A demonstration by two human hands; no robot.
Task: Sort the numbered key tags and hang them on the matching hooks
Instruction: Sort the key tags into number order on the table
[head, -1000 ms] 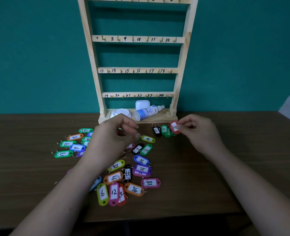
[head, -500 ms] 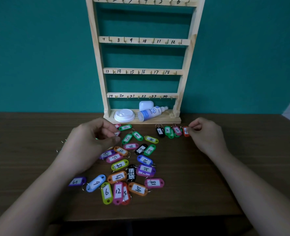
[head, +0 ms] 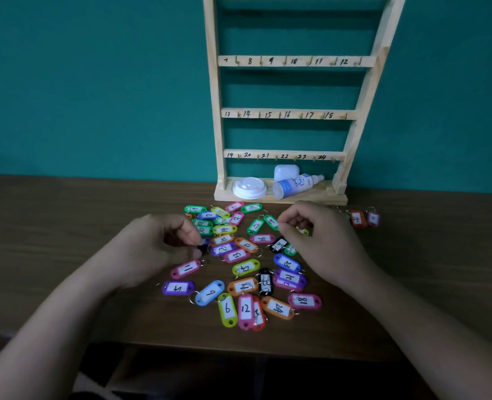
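Key tags lie heaped on the brown worktop, just in front of a wooden hook rack whose rails are inked 7–12, 13–18 and 19–24. On the rack's base sit a white cup lid, a white case and a toppled spray bottle marked 75. Tags reading 11, 6, 12, 24 and 18 lie nearest. A red tag and a purple tag lie apart on the right. The left hand curls over the heap's left edge and the right hand over its right side; both are blurred, so I cannot tell whether either pinches a tag.
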